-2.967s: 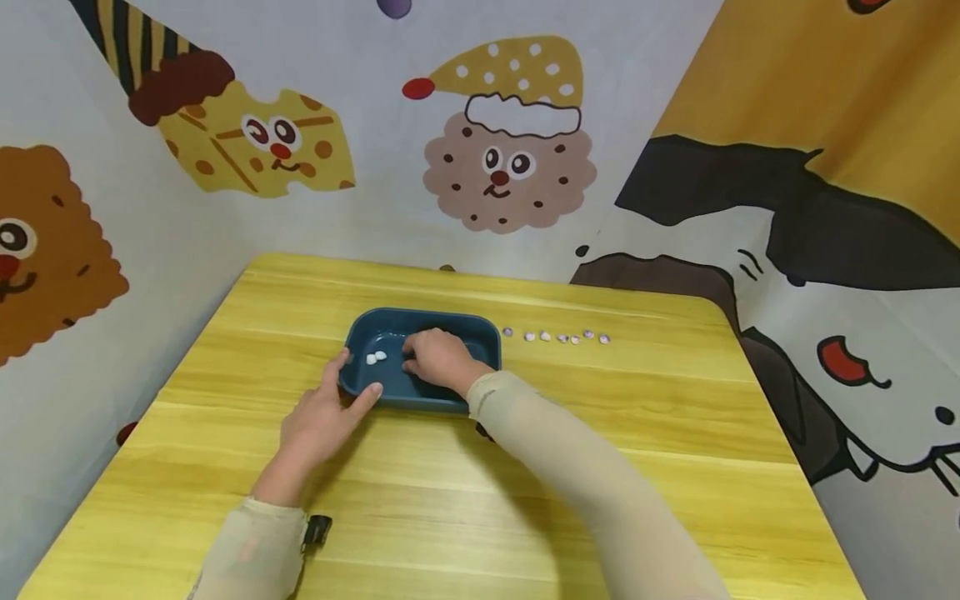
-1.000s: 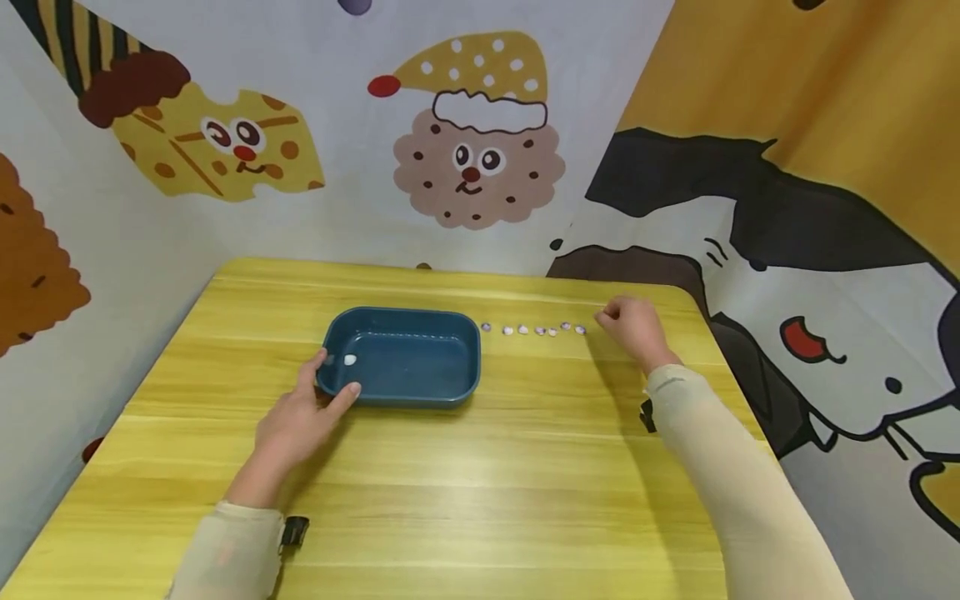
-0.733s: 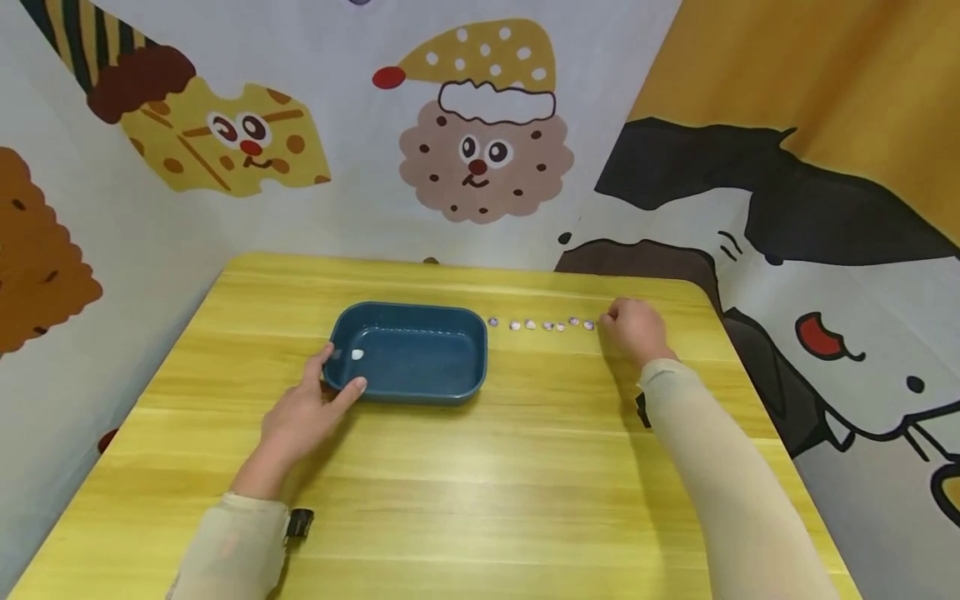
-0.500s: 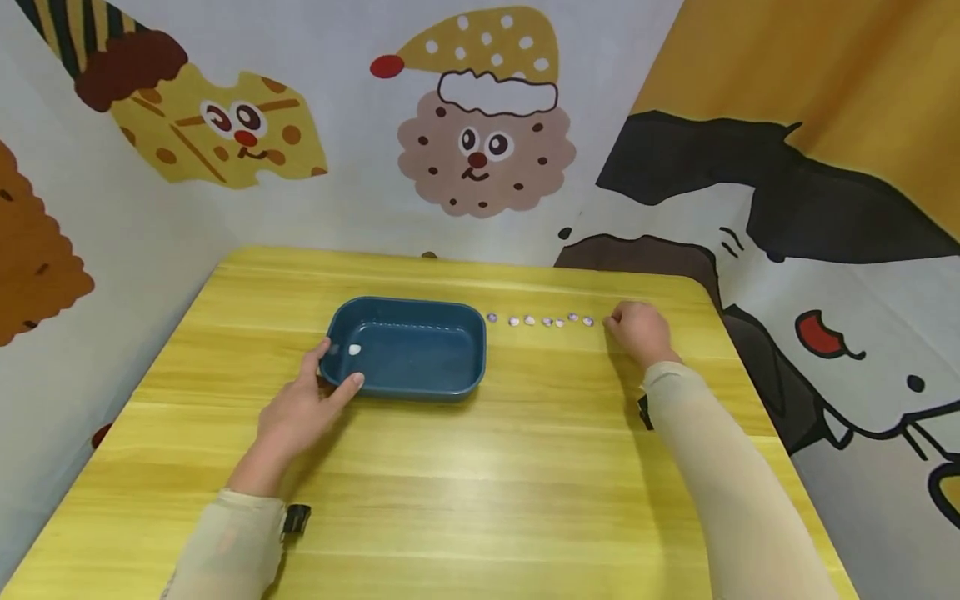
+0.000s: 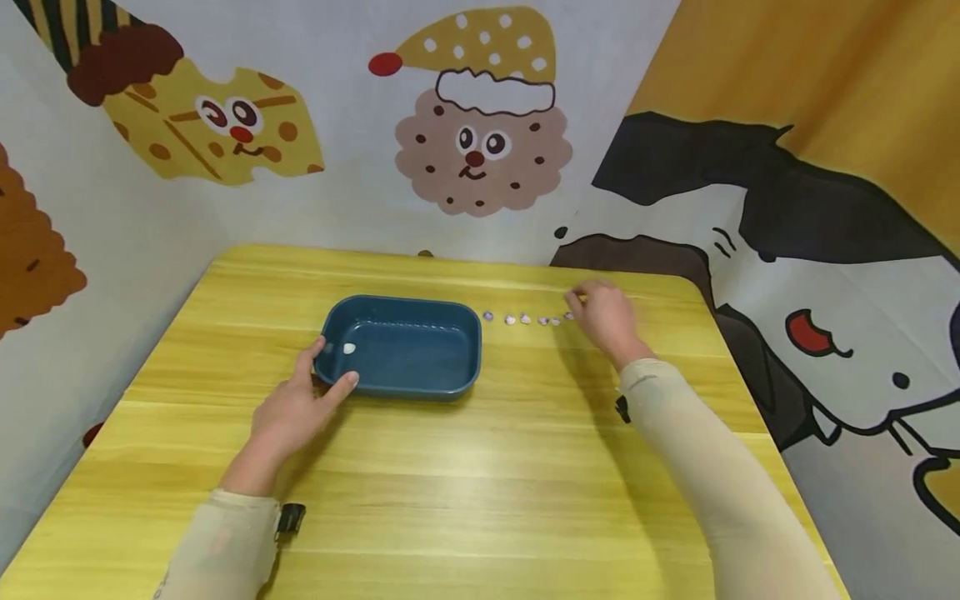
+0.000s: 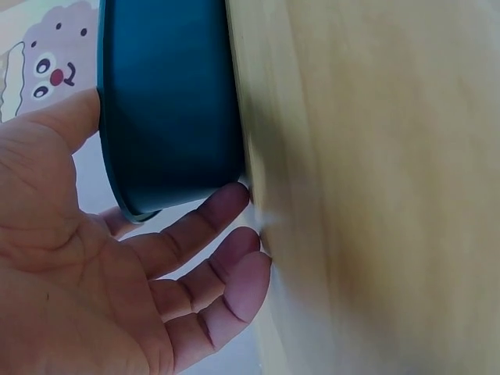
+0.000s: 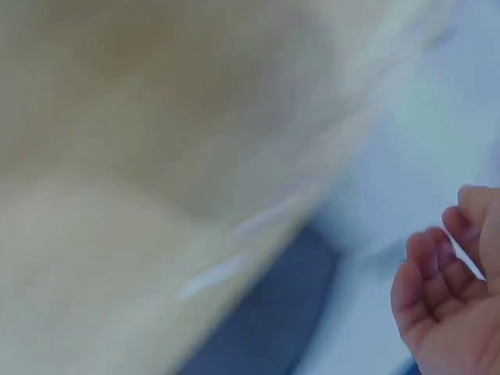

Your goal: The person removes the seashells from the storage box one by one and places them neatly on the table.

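A dark blue rectangular tray (image 5: 408,392) sits on the table, one small white piece (image 5: 349,348) lying inside near its left end. My left hand (image 5: 288,412) holds the tray's near left corner, thumb on the near rim and fingers against the left side. In the left wrist view, fingertips touch the tray's wall and the tabletop. To the right of the tray runs a row of several small white-and-purple pieces (image 5: 525,319). Over the row's right end hovers my right hand (image 5: 606,317), hiding part of it. Its fingers are loosely bent, with nothing visible in them.
The yellow wood-grain table (image 5: 450,492) ends at a cloth wall with cartoon prints (image 5: 483,150) behind it. Another cloth with a large cartoon animal (image 5: 825,308) hangs along the right side. The right wrist view is mostly blurred.
One of two white pieces left the tray as my right hand went from inside it to the row's right end. Now that hand has shifted back left. My left hand stays on the tray.
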`<state>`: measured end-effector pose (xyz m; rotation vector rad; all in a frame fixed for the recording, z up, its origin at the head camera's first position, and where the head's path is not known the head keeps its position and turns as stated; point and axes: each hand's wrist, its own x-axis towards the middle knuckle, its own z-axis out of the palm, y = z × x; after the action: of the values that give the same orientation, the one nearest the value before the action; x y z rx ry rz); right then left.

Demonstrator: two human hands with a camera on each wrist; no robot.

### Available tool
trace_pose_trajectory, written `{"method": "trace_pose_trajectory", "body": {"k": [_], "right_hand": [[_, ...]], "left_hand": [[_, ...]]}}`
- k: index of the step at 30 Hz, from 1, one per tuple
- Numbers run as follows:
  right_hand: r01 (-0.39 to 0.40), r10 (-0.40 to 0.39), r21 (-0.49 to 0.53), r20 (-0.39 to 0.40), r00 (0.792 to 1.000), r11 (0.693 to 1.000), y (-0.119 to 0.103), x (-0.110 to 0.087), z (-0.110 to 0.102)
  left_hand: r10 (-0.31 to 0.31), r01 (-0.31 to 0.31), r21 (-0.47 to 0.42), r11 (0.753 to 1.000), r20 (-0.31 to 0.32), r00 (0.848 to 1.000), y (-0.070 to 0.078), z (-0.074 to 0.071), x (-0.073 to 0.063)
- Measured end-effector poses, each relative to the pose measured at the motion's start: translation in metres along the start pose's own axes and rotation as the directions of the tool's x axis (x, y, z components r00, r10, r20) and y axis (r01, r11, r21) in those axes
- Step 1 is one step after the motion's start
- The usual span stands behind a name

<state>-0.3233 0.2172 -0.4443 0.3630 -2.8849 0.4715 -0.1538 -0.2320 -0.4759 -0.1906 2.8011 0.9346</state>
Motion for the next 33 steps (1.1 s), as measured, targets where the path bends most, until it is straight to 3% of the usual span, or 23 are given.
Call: {"method": "trace_pose_trajectory", "body": {"k": [1,3,6,9,11,12,17,24,26,30,33], "right_hand": [[0.058,-0.059,0.039,0.011,0.998,0.998,-0.025,0.002,-0.002],[0.159,-0.170,0.110,0.109,0.979,0.981,-0.080,0.005,-0.004],[0.257,-0.290,0.142,0.325,0.900,0.956,-0.161,0.012,0.008],[0.293,-0.286,0.068,0.506,0.814,0.954,-0.212,0.014,0.037],[0.309,-0.261,0.015,0.576,0.775,0.951,-0.230,0.014,0.061],[0.317,-0.251,-0.008,0.590,0.767,0.948,-0.237,0.013,0.073],[0.385,-0.294,-0.050,0.556,0.777,0.922,-0.267,0.008,0.110],[0.414,-0.353,-0.002,0.520,0.778,0.910,-0.286,0.004,0.122],[0.391,-0.334,-0.004,0.512,0.791,0.920,-0.290,0.004,0.124],[0.285,-0.235,-0.030,0.485,0.842,0.958,-0.294,0.006,0.129],[0.252,-0.194,-0.069,0.459,0.867,0.965,-0.297,0.007,0.133]], "left_hand": [[0.001,-0.001,0.001,1.000,0.000,1.000,0.000,0.000,0.000],[0.007,-0.007,-0.004,1.000,0.002,1.000,0.000,0.003,0.001],[0.015,-0.015,-0.006,1.000,0.002,1.000,0.000,0.001,0.002],[0.022,-0.022,-0.009,1.000,0.010,1.000,0.002,0.004,0.004],[0.020,-0.020,-0.004,1.000,0.011,1.000,0.004,0.007,0.006],[0.016,-0.016,-0.003,1.000,0.010,1.000,0.005,0.008,0.006],[-0.019,0.019,0.009,1.000,0.009,1.000,0.003,0.002,0.002],[-0.032,0.032,0.010,0.999,0.010,0.999,0.003,0.000,0.001],[-0.030,0.030,0.007,1.000,0.010,0.999,0.003,0.000,0.001],[-0.024,0.024,0.004,1.000,0.011,1.000,0.004,0.000,0.001],[-0.026,0.026,0.005,1.000,0.012,1.000,0.005,0.000,0.001]]}}
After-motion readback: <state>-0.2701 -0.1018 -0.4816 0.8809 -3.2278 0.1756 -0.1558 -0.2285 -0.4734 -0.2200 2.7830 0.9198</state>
